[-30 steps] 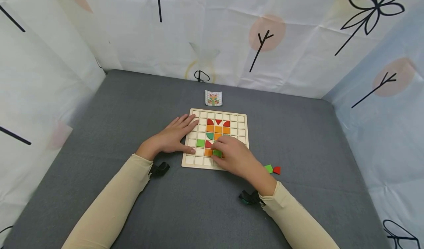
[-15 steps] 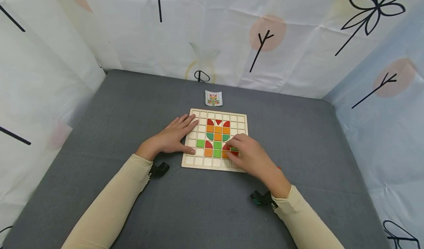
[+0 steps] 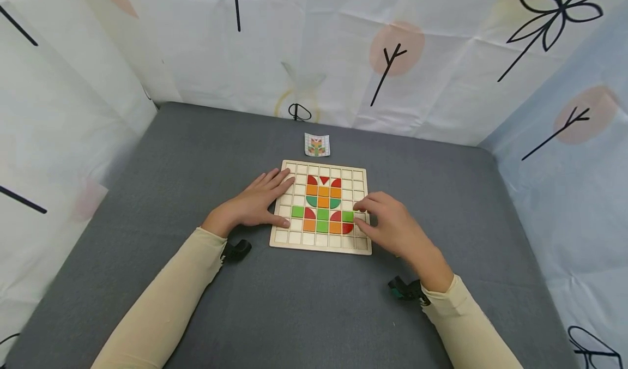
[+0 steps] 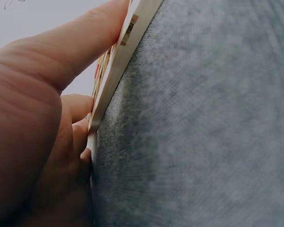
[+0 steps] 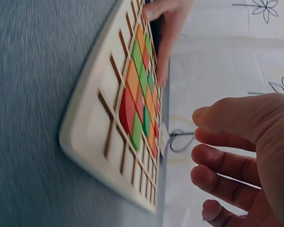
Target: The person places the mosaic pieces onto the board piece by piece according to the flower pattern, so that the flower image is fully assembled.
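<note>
A wooden grid board (image 3: pixel 294 237) lies on the grey table, with red, orange and green tiles in its middle cells. Spread over its left edge is my left hand (image 3: pixel 251 201), thumb and fingers resting on the frame. The left wrist view shows the thumb (image 4: pixel 85 38) against the board's side. My right hand (image 3: pixel 394 224) hovers by the right edge, fingers loosely bent and apart, holding nothing. Nearest to it are a light green square tile (image 3: pixel 348 217) and a red rounded tile (image 3: pixel 347 228). The right wrist view shows the right hand (image 5: pixel 246 156) clear of the tiles.
A small printed card (image 3: pixel 316 145) with a coloured grid pattern lies behind the board. Patterned white cloth (image 3: pixel 333 58) hangs at the back and both sides. The grey table (image 3: pixel 304 314) extends in front. My right hand hides the loose tiles' spot.
My right hand has moved right across the board, from the middle columns to the right edge, uncovering the tiles in the lower rows. My left hand has stayed in place.
</note>
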